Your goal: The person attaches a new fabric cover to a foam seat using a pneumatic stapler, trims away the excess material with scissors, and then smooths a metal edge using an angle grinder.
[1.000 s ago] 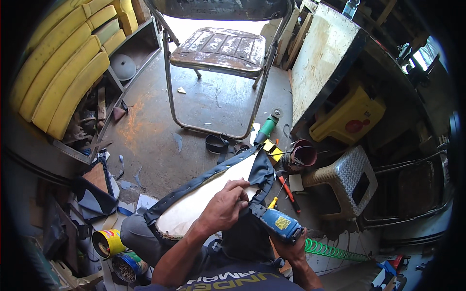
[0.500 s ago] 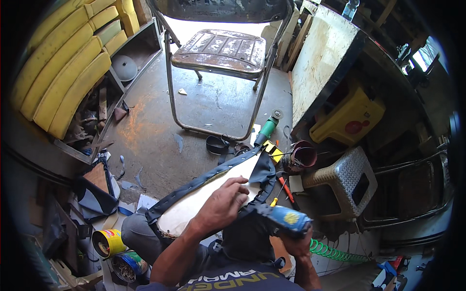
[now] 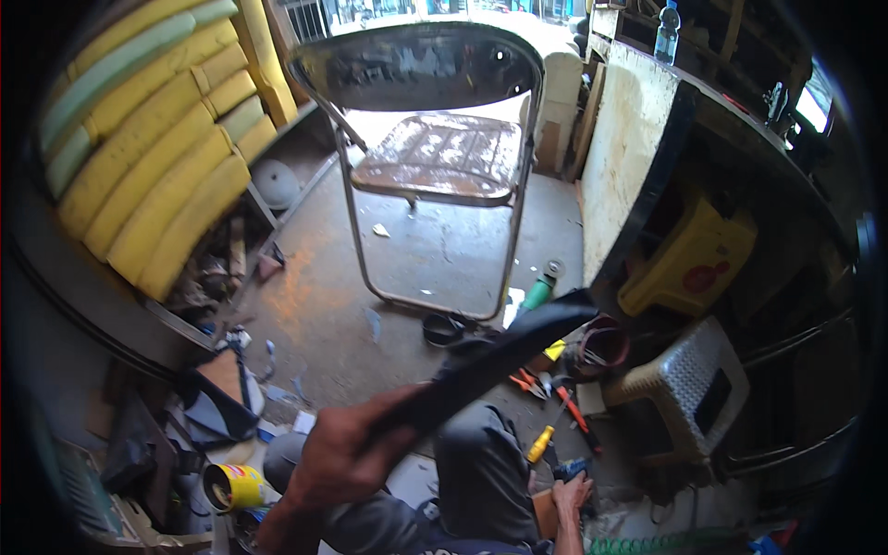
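My left hand (image 3: 347, 449) grips one end of a padded panel covered in dark fabric (image 3: 481, 370). Raised over my knees, the panel is turned nearly edge-on and slants up to the right, its pale underside out of sight. Low at the right, beside my leg, my right hand (image 3: 572, 492) is closed on a blue and dark staple gun (image 3: 572, 470), partly hidden by the fingers. A green coiled hose (image 3: 657, 544) lies near that arm.
Ahead stands a worn metal folding chair (image 3: 444, 157). Yellow foam strips (image 3: 176, 185) are stacked at left. On the right are a plastic stool (image 3: 689, 388), a bucket (image 3: 603, 344), a yellow-handled screwdriver (image 3: 541, 444) and a green grinder (image 3: 538, 291). A yellow can (image 3: 236, 486) sits lower left.
The panel has come up off my lap and tipped from pale side up to edge-on, now gripped by my left hand. My right hand has lowered the staple gun toward the floor.
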Demonstrator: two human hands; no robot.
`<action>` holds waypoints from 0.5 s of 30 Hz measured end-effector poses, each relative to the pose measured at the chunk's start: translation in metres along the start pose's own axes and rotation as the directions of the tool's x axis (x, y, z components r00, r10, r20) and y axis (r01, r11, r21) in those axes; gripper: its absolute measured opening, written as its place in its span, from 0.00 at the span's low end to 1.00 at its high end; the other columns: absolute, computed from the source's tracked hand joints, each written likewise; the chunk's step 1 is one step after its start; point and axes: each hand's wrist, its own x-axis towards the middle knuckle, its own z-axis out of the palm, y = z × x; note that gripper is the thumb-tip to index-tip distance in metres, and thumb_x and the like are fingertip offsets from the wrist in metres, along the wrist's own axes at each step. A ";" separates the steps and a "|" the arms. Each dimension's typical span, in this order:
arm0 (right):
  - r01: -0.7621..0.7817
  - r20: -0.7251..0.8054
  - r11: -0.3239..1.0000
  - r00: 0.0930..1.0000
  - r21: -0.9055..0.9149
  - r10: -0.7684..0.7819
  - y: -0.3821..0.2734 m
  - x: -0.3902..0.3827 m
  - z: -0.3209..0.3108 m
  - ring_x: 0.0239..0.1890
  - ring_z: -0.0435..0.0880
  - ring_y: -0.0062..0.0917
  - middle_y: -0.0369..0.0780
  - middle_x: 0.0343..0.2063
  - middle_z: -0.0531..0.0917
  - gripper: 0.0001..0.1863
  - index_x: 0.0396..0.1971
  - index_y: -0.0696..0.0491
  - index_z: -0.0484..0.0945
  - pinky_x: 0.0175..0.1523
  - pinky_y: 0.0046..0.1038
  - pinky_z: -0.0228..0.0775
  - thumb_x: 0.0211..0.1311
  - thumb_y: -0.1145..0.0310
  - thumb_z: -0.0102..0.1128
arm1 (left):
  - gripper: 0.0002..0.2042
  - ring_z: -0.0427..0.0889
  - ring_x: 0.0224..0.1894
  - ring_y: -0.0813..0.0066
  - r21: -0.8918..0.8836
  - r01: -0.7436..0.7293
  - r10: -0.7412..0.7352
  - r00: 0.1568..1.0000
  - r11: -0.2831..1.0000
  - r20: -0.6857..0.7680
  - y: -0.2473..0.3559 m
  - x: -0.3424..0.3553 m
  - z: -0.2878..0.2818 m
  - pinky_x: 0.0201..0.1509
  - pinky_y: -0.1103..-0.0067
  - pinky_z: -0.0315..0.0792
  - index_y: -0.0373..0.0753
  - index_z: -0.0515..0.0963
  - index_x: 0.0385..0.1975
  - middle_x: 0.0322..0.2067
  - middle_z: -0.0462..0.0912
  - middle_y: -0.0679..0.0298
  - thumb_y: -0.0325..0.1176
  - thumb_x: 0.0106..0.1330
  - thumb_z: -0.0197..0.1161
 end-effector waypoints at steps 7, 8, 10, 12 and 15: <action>-0.152 -0.031 -0.164 0.637 0.975 -0.770 -0.253 -0.098 -0.183 0.53 0.84 0.32 0.47 0.54 0.80 0.24 0.64 0.61 0.71 0.56 0.30 0.77 0.78 0.61 0.57 | 0.22 0.83 0.54 0.73 -0.659 0.062 -0.231 0.958 0.749 -0.172 -0.102 -0.060 0.003 0.62 0.74 0.75 0.30 0.75 0.63 0.52 0.86 0.61 0.33 0.73 0.66; -0.325 -0.062 -0.270 0.531 0.906 -0.845 -0.275 -0.109 -0.201 0.52 0.84 0.26 0.44 0.52 0.82 0.23 0.63 0.61 0.72 0.55 0.27 0.77 0.79 0.60 0.57 | 0.23 0.82 0.57 0.73 -0.648 0.171 -0.310 0.945 0.742 -0.107 -0.126 -0.068 0.013 0.63 0.73 0.74 0.30 0.74 0.64 0.53 0.85 0.60 0.33 0.73 0.66; -0.057 -0.023 -0.054 0.444 0.997 -0.896 -0.309 -0.120 -0.208 0.50 0.83 0.22 0.40 0.48 0.83 0.20 0.60 0.60 0.74 0.54 0.26 0.76 0.78 0.62 0.59 | 0.25 0.79 0.61 0.71 -0.601 0.255 -0.387 0.917 0.758 -0.099 -0.137 -0.080 0.023 0.66 0.71 0.72 0.31 0.71 0.67 0.56 0.83 0.59 0.33 0.73 0.66; 0.105 -0.007 0.040 0.405 0.994 -0.914 -0.319 -0.132 -0.200 0.48 0.82 0.19 0.38 0.44 0.85 0.17 0.57 0.59 0.75 0.54 0.25 0.76 0.77 0.64 0.60 | 0.27 0.76 0.64 0.68 -0.518 0.195 -0.345 0.915 0.833 -0.210 -0.127 -0.078 0.030 0.68 0.70 0.70 0.31 0.68 0.69 0.60 0.80 0.58 0.33 0.73 0.66; 0.115 -0.052 -0.002 0.432 0.993 -0.900 -0.323 -0.144 -0.191 0.46 0.81 0.17 0.37 0.42 0.86 0.15 0.55 0.59 0.76 0.52 0.24 0.76 0.75 0.67 0.62 | 0.29 0.76 0.66 0.55 0.061 -0.054 0.080 0.806 0.997 -0.586 -0.087 -0.050 0.014 0.70 0.68 0.69 0.31 0.68 0.67 0.63 0.76 0.48 0.30 0.68 0.69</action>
